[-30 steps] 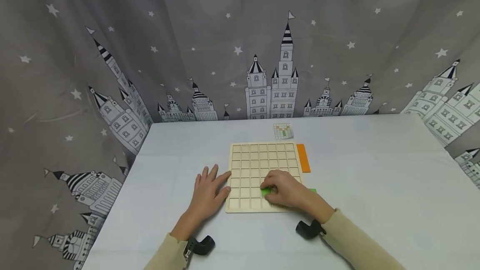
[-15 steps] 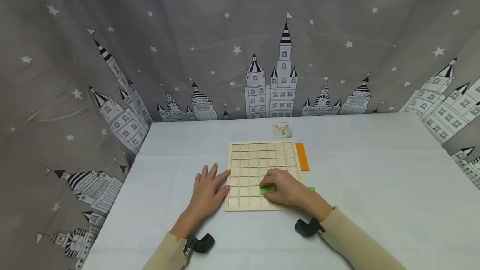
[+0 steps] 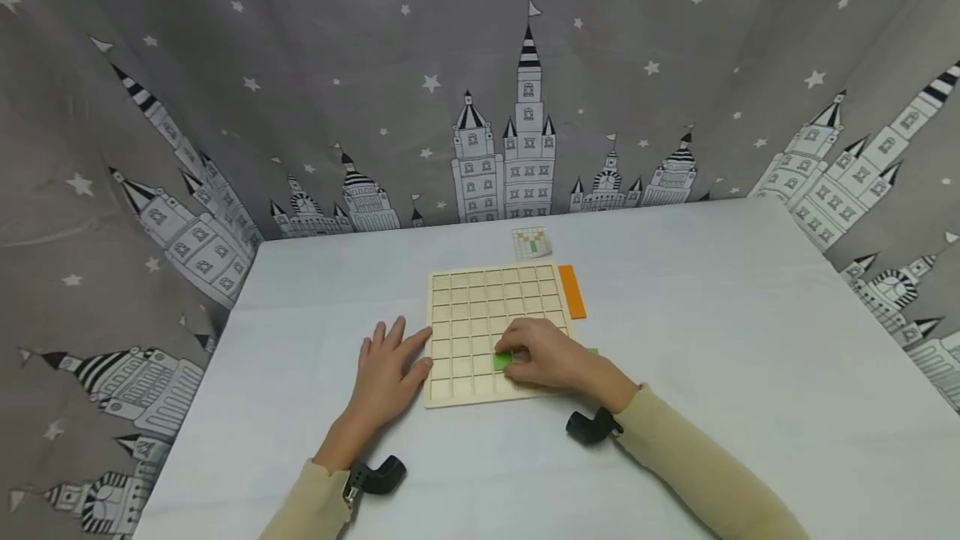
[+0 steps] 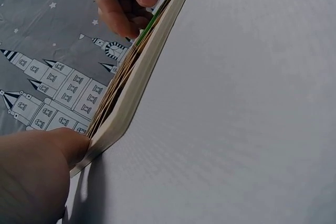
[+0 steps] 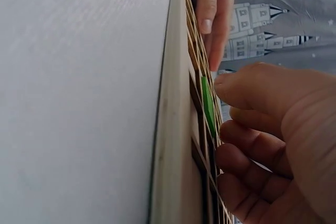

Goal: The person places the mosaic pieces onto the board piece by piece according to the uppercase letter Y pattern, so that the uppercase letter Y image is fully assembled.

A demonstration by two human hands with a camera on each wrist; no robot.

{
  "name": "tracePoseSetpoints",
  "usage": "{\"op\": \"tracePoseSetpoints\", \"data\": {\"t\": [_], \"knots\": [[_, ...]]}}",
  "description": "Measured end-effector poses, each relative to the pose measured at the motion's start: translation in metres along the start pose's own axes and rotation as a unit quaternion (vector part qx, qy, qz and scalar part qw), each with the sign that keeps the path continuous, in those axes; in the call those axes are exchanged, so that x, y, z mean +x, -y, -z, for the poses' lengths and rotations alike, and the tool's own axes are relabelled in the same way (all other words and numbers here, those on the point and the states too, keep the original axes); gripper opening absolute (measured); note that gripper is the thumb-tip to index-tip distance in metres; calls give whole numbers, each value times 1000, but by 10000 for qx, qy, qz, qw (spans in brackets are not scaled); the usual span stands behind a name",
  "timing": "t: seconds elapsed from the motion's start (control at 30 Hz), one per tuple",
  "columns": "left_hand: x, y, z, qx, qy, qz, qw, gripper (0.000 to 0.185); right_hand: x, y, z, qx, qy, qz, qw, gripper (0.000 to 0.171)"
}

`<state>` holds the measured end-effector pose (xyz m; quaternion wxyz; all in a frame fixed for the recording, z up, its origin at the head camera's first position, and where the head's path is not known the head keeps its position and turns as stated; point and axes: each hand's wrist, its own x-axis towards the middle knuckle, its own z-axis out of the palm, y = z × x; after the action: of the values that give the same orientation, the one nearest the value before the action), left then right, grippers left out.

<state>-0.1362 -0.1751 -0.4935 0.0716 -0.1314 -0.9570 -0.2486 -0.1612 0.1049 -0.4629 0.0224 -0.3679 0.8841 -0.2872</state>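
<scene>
You are seating the green piece point(image 3: 504, 359) into the lower rows of the wooden grid board point(image 3: 480, 307), your right hand point(image 3: 551, 357) pinching it, your left hand point(image 3: 386, 373) flat, steadying the board's edge on the desk point(image 3: 712, 340); next, I judge, align it squarely with the cells.
</scene>
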Motion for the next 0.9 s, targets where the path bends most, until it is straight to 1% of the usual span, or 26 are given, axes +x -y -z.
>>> {"op": "tracePoseSetpoints", "data": {"t": [0.03,0.1,0.2,0.27,0.33,0.4,0.43,0.53,0.63,0.73,0.9], "knots": [[5,-1,1,-6,-55,-7,10000,44,2,-2,5,-3,-85,-49,10000,23],[7,-4,2,-13,-119,33,9999,44,3,-5,10,14,-62,-64,10000,24],[0,-6,0,-5,-24,153,9999,44,0,-8,10,74,25,-70,9999,25],[-5,-6,-1,3,-20,209,9998,44,-2,-9,11,18,-29,0,10000,25],[-4,-6,-2,2,-78,199,9998,44,-4,-10,15,-68,-217,1,9997,24],[3,-7,-3,-6,-143,111,9998,44,-5,-15,26,-101,-426,-3,9990,24],[2,-6,-3,-7,-135,111,9998,44,-7,-16,28,-48,-474,-3,9989,24],[6,-5,-4,-36,-173,59,9998,45,-11,-25,38,102,-663,1,9977,22],[8,-6,-1,-51,-203,46,9998,45,-15,-33,47,72,-858,78,9963,21],[4,-6,0,-61,-140,122,9998,45,-23,-37,52,29,-962,59,9953,21],[-1,-1,4,63,-30,144,9999,45,-34,-40,55,18,-1173,-172,9929,22]]}}
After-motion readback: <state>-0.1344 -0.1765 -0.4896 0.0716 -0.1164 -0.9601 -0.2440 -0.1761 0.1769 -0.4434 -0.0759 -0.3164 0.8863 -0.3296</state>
